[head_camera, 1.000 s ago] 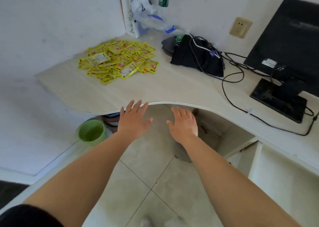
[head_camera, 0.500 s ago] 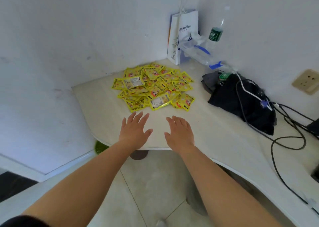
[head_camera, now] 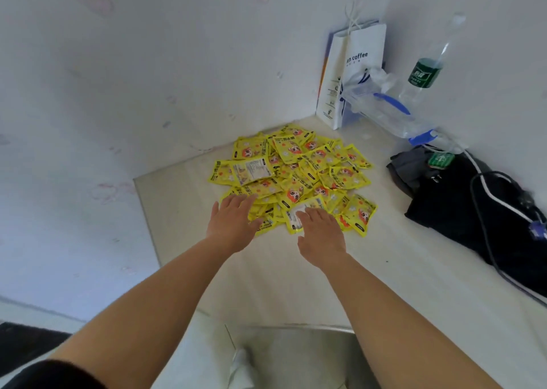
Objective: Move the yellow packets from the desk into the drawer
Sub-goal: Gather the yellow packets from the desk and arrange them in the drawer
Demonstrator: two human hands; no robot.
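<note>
A heap of several yellow packets (head_camera: 299, 172) lies on the pale desk (head_camera: 296, 279), close to the wall corner. My left hand (head_camera: 232, 223) is spread flat, fingers apart, its fingertips over the heap's near-left edge. My right hand (head_camera: 321, 231) is also spread with fingers apart, its fingertips resting over a packet turned white side up at the near edge. Neither hand holds a packet. No drawer is in view.
A white paper coffee bag (head_camera: 352, 75) stands in the corner, with a clear plastic bag (head_camera: 381, 104) and a water bottle (head_camera: 426, 72) beside it. A black bag (head_camera: 461, 205) with cables (head_camera: 500, 202) lies to the right. The desk's curved front edge is near me.
Both hands have moved forward from the desk's front edge to the near side of the packet heap. My view has come closer to the corner.
</note>
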